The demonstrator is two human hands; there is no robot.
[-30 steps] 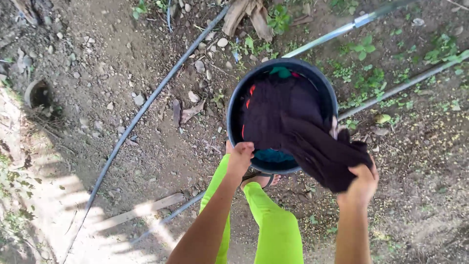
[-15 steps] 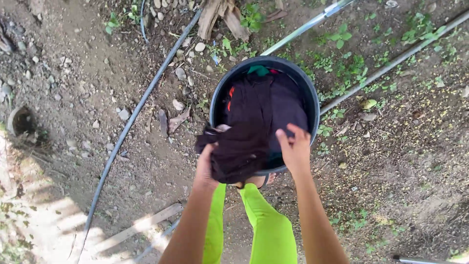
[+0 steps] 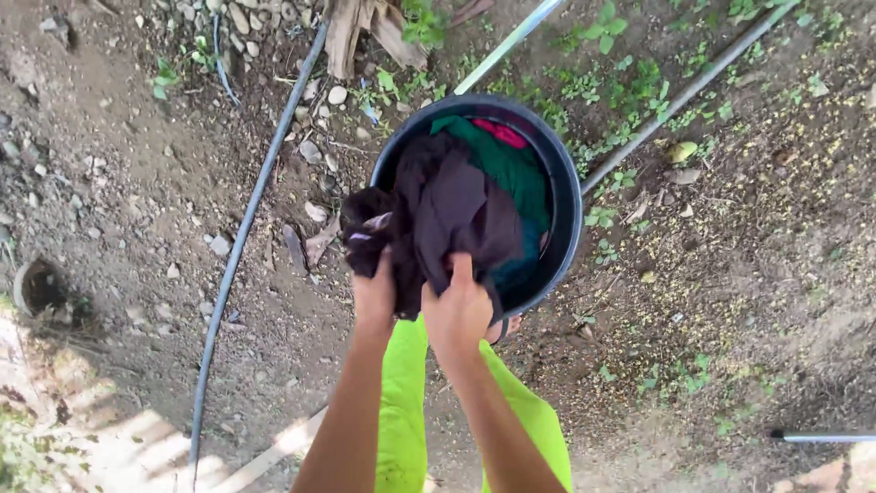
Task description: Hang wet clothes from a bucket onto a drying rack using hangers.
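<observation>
Gripping the dark garment (image 3: 438, 215) w/ left hand (image 3: 374, 297) & right hand (image 3: 459, 310), half lifted out; green clothes (image 3: 506, 169) remain in bucket (image 3: 570, 196).

My arms were bare from above the elbow down to my left hand (image 3: 374, 299) and right hand (image 3: 456, 315), with no sleeve, watch or ring showing. I wore bright lime-green leggings (image 3: 406, 402) (snug and plain, no pattern visible), and a dark sandal strap (image 3: 501, 330) showed at one foot.
</observation>
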